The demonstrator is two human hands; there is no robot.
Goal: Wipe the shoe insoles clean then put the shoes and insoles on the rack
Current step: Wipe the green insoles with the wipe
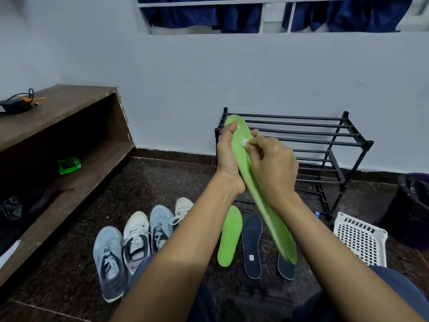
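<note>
Green insole (260, 198) held tilted above three floor insoles (251, 245).

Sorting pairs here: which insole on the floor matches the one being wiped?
The green insole, leftmost of those on the floor; the other two are dark navy. It matches the one held by the left hand.

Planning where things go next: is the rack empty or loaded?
Empty as far as visible: the rack shows only bare bars; hands hide its left end.

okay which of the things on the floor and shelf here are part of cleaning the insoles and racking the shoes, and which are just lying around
Part of the job: held green insole, white wipe, green insole on floor, dark insoles, four shoes, black rack.

Lying about: white basket, green packet, charger.
</note>
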